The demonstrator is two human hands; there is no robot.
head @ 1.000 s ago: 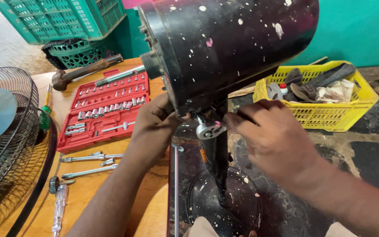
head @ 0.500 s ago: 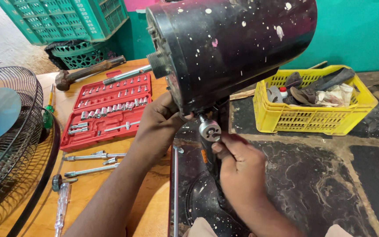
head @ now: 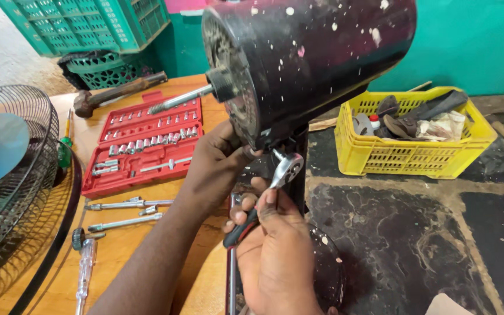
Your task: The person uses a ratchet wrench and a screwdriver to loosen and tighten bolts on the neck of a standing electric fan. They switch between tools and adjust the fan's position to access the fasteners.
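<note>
Now we are closing our right hand [head: 278, 256] around the ratchet wrench [head: 278, 178], its head just above our grip under the fan motor housing [head: 310, 58], while our left hand [head: 220, 160] is pressing the housing's lower edge, steadying it.

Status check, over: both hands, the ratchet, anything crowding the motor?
Left hand braces black motor housing. Right hand grips ratchet wrench, head under housing. Red socket set open alongside, nothing blocking.

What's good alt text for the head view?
A right hand holds a ratchet wrench under a black fan motor, with the left hand at the motor's underside. A red socket set lies open on the wooden table.
</note>
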